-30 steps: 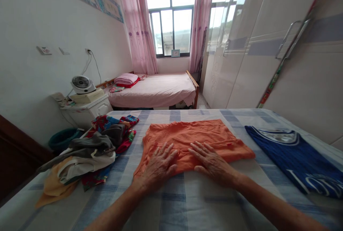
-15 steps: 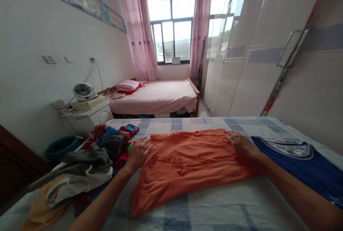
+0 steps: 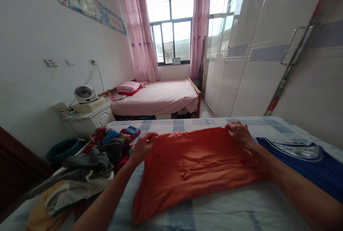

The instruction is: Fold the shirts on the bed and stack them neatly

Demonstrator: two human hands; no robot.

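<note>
An orange garment, seemingly a shirt (image 3: 193, 166), is spread over the checked bedsheet (image 3: 214, 206) in front of me. At its far left corner, my left hand (image 3: 144, 147) pinches the cloth between thumb and fingers. My right hand (image 3: 238, 132) grips the far right corner in closed fingers. Between the two hands the far edge is raised a little and pulled fairly straight. The near part of the garment rests on the sheet, with creases across its middle. Its underside and exact cut are hidden.
Left lies a heap of mixed clothes (image 3: 99, 163). On the right is a blue jersey (image 3: 305, 163) with a white-trimmed neck. Beyond are a pink-covered bed (image 3: 160, 97), a white cabinet (image 3: 91, 116) with a fan (image 3: 85, 93), and a tall glossy wardrobe (image 3: 249, 52).
Both hands have gone from lying at the garment's far corners to gripping them. The far edge has lifted slightly, and the folds across the front have smoothed out somewhat.
</note>
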